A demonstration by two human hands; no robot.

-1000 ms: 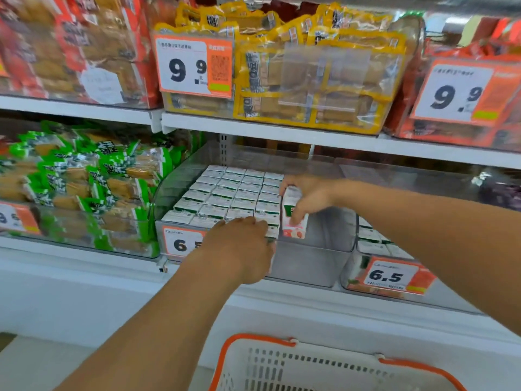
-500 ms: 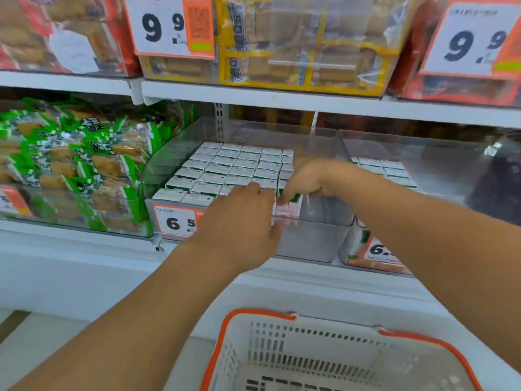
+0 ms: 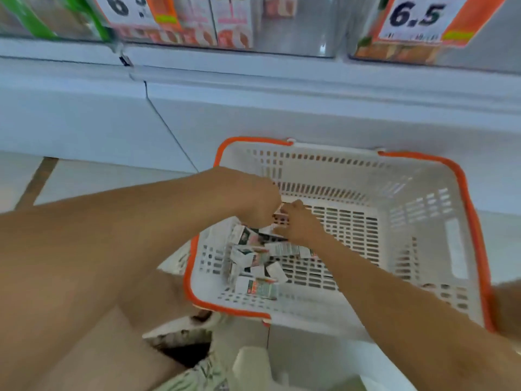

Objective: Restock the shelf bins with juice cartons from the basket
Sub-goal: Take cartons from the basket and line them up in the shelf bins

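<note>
I count two hands in my view, both down inside the one white basket [image 3: 417, 215] with the orange rim. My left hand [image 3: 253, 201] is curled over a small pink-and-white carton [image 3: 280, 218], and my right hand [image 3: 298, 224] meets it from the other side, fingers bent against the same carton; the blur keeps me from telling which hand really bears it. That carton sits near the basket's far-left corner, just above the loose pile.

The pile of juice cartons [image 3: 253, 263] lies along the basket's left wall, tumbled at odd angles. I can make out roughly six or seven, but the smear makes an exact count unsure. The rest of the basket floor, toward its right wall, shows only the slotted bottom.

At the top edge I see two shelf bins: the left bin [image 3: 231, 24] with upright cartons behind its clear front and a price tag [image 3: 135, 8], the right bin [image 3: 394, 49] with a 6.5 tag [image 3: 417, 16].

Half a second ago both hands were up at the left bin, the right one setting a carton beside the filled rows and the left resting at the bin's front edge. Now both have dropped into the basket, and my view has tipped down with them, so the upper shelves are gone from sight.
</note>
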